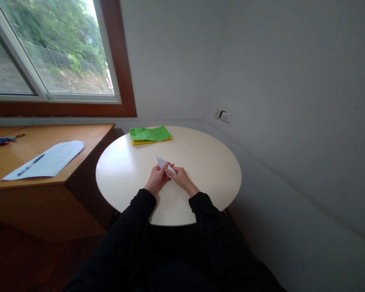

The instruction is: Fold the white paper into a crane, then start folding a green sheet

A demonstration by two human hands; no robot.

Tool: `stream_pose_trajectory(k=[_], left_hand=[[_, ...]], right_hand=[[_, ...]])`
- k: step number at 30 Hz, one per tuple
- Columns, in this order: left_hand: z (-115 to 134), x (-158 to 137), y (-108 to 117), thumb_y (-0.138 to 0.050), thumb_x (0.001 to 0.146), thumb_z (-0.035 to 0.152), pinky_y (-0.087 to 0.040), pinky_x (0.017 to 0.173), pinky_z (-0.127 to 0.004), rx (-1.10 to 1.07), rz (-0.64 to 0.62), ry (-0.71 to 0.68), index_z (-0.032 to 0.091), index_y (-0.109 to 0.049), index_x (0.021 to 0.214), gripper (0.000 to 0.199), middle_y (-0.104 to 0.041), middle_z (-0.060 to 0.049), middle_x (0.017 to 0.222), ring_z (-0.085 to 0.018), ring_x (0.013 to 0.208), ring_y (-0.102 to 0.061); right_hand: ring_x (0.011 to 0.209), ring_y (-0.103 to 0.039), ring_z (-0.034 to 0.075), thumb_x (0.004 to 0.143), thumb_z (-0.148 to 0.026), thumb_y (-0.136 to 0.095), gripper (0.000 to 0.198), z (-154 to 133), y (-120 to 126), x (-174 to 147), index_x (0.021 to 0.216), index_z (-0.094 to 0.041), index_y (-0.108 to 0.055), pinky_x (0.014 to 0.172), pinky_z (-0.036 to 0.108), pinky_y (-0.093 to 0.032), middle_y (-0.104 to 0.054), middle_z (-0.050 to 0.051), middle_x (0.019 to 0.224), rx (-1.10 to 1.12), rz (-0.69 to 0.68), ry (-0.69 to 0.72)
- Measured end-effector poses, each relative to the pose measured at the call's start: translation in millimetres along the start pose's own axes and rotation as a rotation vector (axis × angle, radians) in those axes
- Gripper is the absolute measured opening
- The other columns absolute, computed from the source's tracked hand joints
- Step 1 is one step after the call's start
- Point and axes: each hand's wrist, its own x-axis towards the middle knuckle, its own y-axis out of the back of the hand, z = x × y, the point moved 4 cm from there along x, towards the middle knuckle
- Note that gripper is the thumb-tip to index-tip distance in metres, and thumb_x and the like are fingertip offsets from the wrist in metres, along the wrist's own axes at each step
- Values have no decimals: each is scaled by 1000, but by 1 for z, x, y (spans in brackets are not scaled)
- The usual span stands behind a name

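Observation:
A small piece of folded white paper (pixel 161 161) is held between my two hands above the round table, its pointed end tilted up and to the left. My left hand (pixel 157 178) closes on its left side. With thumb and fingers, my right hand (pixel 180 177) pinches the paper's lower right part. The fingers of both hands nearly meet and cover the paper's middle, so its full shape is hidden.
The round cream table (pixel 209 166) stands by the wall. At its back left lie green paper (pixel 150 133) and yellow paper (pixel 146 142). On the wooden desk (pixel 94 136) to the left are white sheets (pixel 59 156), a pen (pixel 32 164) and scissors-like items (pixel 4 140).

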Motion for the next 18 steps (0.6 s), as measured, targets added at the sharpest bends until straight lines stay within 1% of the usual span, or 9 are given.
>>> stream_pose_trajectory(k=[2,5,8,12,18], left_hand=[[1,-1,-2,-73,68,33,-39,43,-22,-8,-15,5,12,-57,80,29,-67,-10,86,-9,50,-53],[2,-2,-3,-73,68,33,-37,41,-23,-14,-31,7,12,-58,80,29,-68,-10,84,-8,45,-50],[2,-2,-2,-71,70,33,-37,40,-23,-17,-22,9,11,-58,78,27,-68,-11,82,-8,43,-49],[2,2,5,-68,73,31,-41,43,-24,-33,49,-2,12,-58,78,23,-68,-11,84,-12,53,-57],[1,7,13,-64,78,29,-48,59,-26,-76,142,-36,10,-59,79,19,-67,-10,83,-14,68,-62]], right_hand=[[56,-57,15,69,-47,-63,33,0,0,0,59,-16,-62,56,27,-46,-63,2,58,3,-27,-8],[56,-58,15,71,-46,-61,32,1,-1,0,60,-15,-63,58,28,-47,-64,3,59,10,-61,-20],[56,-59,15,73,-45,-59,33,2,-2,-1,61,-15,-63,59,28,-47,-65,4,58,12,-90,-29],[55,-58,14,72,-43,-61,30,0,-2,-2,65,-14,-64,58,27,-46,-64,3,57,6,-121,-34],[54,-55,12,73,-41,-62,29,-4,-2,-4,64,-13,-61,58,26,-44,-59,0,54,-14,-165,-37]])
